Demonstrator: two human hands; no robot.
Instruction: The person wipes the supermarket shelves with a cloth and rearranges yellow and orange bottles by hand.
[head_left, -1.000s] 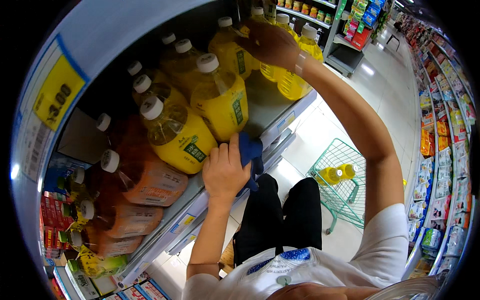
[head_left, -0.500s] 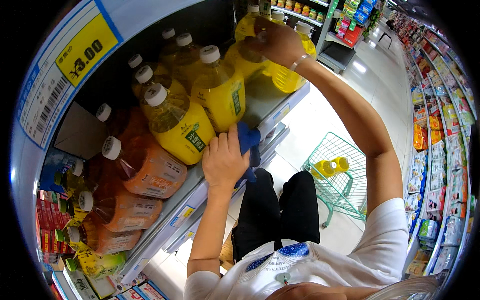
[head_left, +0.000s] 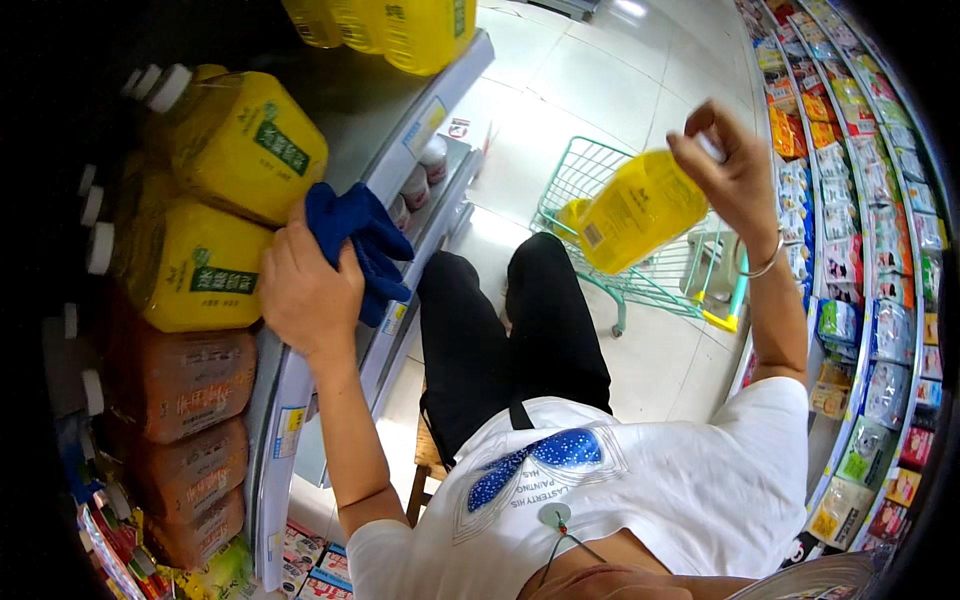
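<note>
My right hand (head_left: pixel 735 165) grips a large yellow drink bottle (head_left: pixel 645 212) near its white cap. The bottle hangs tilted above the green wire shopping cart (head_left: pixel 565 165), in which part of another yellow bottle (head_left: pixel 572 216) shows. On the shelf edge, my left hand (head_left: pixel 312 295) is closed on a blue cloth (head_left: pixel 360 250), its fingertips partly hidden. Right beside that hand stand yellow bottles (head_left: pixel 210 265) with green labels and white caps.
Orange drink bottles (head_left: pixel 195 385) line the shelf nearer me, and more yellow ones (head_left: pixel 430 35) stand at its far end. A price-tagged shelf edge (head_left: pixel 405 150) runs along my left. Packaged goods (head_left: pixel 840 240) fill racks across the aisle. A wooden stool (head_left: pixel 428 450) is below me.
My right hand has come off the shelf with a yellow bottle and swung right over the cart. My left hand still holds the blue cloth at the shelf edge. The view has turned right.
</note>
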